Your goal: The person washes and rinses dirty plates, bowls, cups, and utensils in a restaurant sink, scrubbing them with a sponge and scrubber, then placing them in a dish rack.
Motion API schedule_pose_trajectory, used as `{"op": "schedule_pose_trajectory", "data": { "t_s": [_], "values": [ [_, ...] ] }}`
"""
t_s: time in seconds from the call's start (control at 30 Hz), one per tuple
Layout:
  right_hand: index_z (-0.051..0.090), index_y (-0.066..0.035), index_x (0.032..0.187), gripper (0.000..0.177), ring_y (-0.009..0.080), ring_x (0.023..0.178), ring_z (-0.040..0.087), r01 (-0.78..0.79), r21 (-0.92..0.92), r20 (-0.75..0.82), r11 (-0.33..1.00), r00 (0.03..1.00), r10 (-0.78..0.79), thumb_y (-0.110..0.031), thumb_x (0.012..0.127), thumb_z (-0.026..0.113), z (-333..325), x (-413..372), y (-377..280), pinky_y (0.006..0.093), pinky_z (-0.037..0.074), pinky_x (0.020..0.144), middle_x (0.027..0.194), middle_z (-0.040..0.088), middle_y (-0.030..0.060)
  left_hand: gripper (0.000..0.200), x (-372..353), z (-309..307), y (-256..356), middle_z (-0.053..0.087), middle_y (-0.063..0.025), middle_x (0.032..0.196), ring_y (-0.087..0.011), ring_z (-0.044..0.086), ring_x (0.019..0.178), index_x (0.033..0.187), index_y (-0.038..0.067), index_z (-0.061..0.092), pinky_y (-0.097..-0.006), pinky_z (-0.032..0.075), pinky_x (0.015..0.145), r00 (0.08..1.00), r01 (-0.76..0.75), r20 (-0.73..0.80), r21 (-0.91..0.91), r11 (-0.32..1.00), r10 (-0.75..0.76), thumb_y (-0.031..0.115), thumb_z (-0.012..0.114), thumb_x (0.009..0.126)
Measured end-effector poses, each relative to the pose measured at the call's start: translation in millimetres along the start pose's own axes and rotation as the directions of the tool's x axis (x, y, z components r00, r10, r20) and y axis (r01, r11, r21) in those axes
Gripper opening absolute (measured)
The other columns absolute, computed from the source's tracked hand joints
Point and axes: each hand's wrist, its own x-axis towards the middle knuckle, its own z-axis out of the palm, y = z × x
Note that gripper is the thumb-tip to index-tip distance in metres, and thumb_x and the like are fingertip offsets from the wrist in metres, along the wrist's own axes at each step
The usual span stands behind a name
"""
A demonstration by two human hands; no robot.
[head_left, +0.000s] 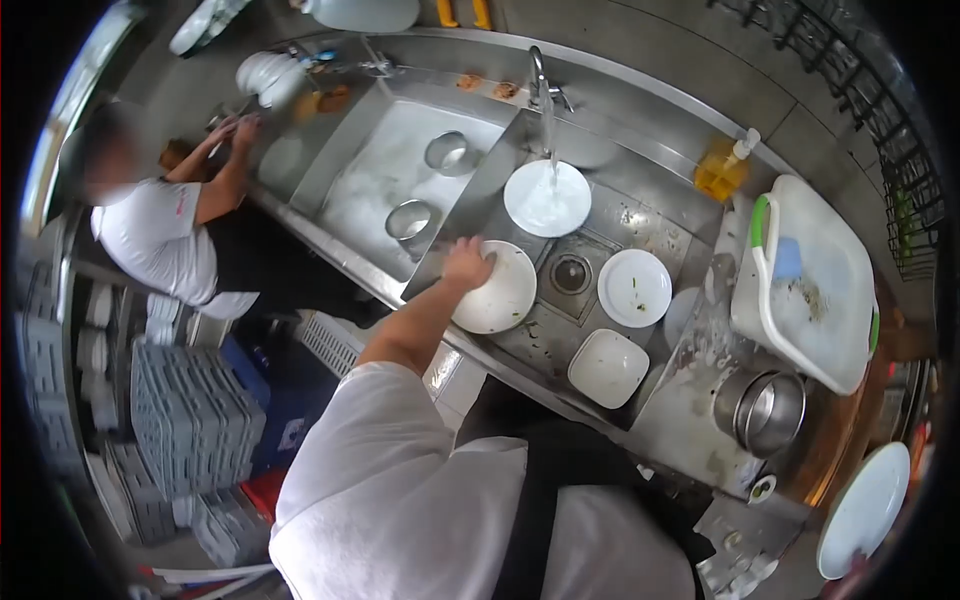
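Plate [500,295] sits left of the sink drain [571,273], left hand [467,262] curled closed over its rim; right hand unseen.

We have a single view, from the camera on our head, looking steeply down from well above, over our own shoulder [370,480], onto the sink [640,222] in the worktop [688,412], wide and dark-edged, with our left hand [467,262] on a plate [500,297] near its middle.
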Motion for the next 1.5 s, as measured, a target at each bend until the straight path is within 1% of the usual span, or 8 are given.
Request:
{"op": "schedule_pose_trajectory", "data": {
  "t_s": [0.33, 0.43, 0.57, 0.8, 0.93, 1.1, 1.23, 1.5],
  "values": [
    [0.035, 0.001, 0.145, 0.062, 0.0252, 0.119, 0.054, 0.191, 0.028, 0.745, 0.981, 0.651, -0.148, -0.015, 0.091, 0.060, 383, -273, 13, 0.0391, 0.040, 0.105, 0.133, 0.054, 0.0170, 0.090, 95, 36, -27, 0.044, -0.0264, 0.143, -0.0387, 0.037, 0.137, 0.140, 0.002, 0.047, -0.0435, 0.028, 0.114, 0.851, -0.106, 0.468, -0.289, 0.951, 0.237, 0.068, 0.006, 0.095],
    [0.036, -0.015, 0.145, 0.057, 0.0232, 0.064, 0.065, -0.077, 0.041, 0.845, 0.996, 0.535, 0.007, -0.010, 0.090, 0.049, 499, -376, -32, 0.0339, 0.050, 0.041, 0.104, 0.064, 0.0162, 0.097, 109, 39, -25, 0.046, -0.0277, 0.141, -0.0388, 0.036, 0.138, 0.137, -0.001, 0.050, -0.0422, 0.026, 0.116, 0.853, 0.039, 0.518, -0.192, 0.981, 0.067, 0.072, 0.004, 0.092],
    [0.044, -0.013, 0.133, 0.045, 0.0265, 0.065, 0.067, -0.022, -0.117, 0.912, 0.993, 0.394, 0.117, -0.013, 0.089, 0.049, 550, -433, -39, 0.0392, 0.051, 0.044, 0.088, 0.066, 0.0218, 0.105, 104, 32, -22, 0.049, -0.0320, 0.135, -0.0387, 0.040, 0.135, 0.134, -0.006, 0.050, -0.0415, 0.028, 0.114, 0.846, 0.068, 0.529, -0.220, 0.973, 0.061, 0.077, 0.004, 0.090],
    [0.043, -0.007, 0.141, 0.056, 0.0203, 0.084, 0.066, -0.181, -0.208, 0.973, 0.961, -0.134, 0.185, -0.038, 0.096, 0.057, 534, -438, -27, 0.0311, 0.055, 0.068, 0.109, 0.066, 0.0133, 0.053, 167, 125, -86, 0.065, -0.0245, 0.077, -0.0427, 0.063, 0.068, 0.149, 0.009, 0.031, -0.0514, 0.051, 0.064, 0.710, -0.662, 0.232, -0.101, 0.743, 0.665, 0.029, 0.035, 0.100],
    [0.059, -0.003, 0.123, 0.037, 0.0187, 0.085, 0.066, 0.070, 0.155, 0.953, 0.985, 0.253, -0.168, -0.025, 0.093, 0.062, 455, -358, 14, 0.0306, 0.053, 0.072, 0.102, 0.067, 0.0112, 0.036, 74, 31, 11, 0.066, -0.0222, 0.087, -0.0383, 0.065, 0.081, 0.122, 0.009, 0.063, -0.0513, 0.050, 0.072, 0.706, -0.596, -0.327, 0.203, 0.777, 0.628, 0.027, 0.050, 0.094],
    [0.070, -0.002, 0.076, 0.012, 0.0198, 0.066, 0.065, 0.018, 0.778, 0.587, 0.628, 0.338, -0.736, -0.003, 0.084, 0.061, 281, -207, -6, 0.0295, 0.052, 0.061, 0.068, 0.065, 0.0084, 0.030, 18, 54, 109, 0.068, -0.0198, 0.100, -0.0379, 0.066, 0.095, 0.097, 0.006, 0.068, -0.0496, 0.052, 0.081, 0.641, -0.745, 0.257, -0.018, 0.667, 0.723, 0.031, 0.054, 0.090],
    [0.056, -0.007, 0.096, 0.013, 0.0100, 0.065, 0.049, -0.053, 0.715, 0.164, 0.697, 0.982, -0.093, -0.019, 0.097, 0.052, 212, -68, 50, 0.0254, 0.042, 0.057, 0.074, 0.048, 0.0004, 0.040, 44, 157, 134, 0.059, -0.0230, 0.125, -0.0360, 0.055, 0.119, 0.110, 0.001, 0.067, -0.0485, 0.046, 0.098, 0.447, -0.887, 0.564, 0.178, 0.426, 0.695, 0.031, 0.058, 0.085],
    [0.051, 0.000, 0.128, 0.042, 0.0220, 0.078, 0.063, -0.575, 0.268, 0.344, 0.773, 0.807, 0.480, -0.028, 0.096, 0.055, 313, 161, 196, 0.0341, 0.059, 0.066, 0.110, 0.060, 0.0153, 0.042, 57, 198, 178, 0.056, -0.0234, 0.130, -0.0369, 0.054, 0.122, 0.118, 0.002, 0.064, -0.0464, 0.042, 0.103, 0.407, -0.911, 0.619, 0.217, 0.351, 0.672, 0.028, 0.056, 0.086]
  ]
}}
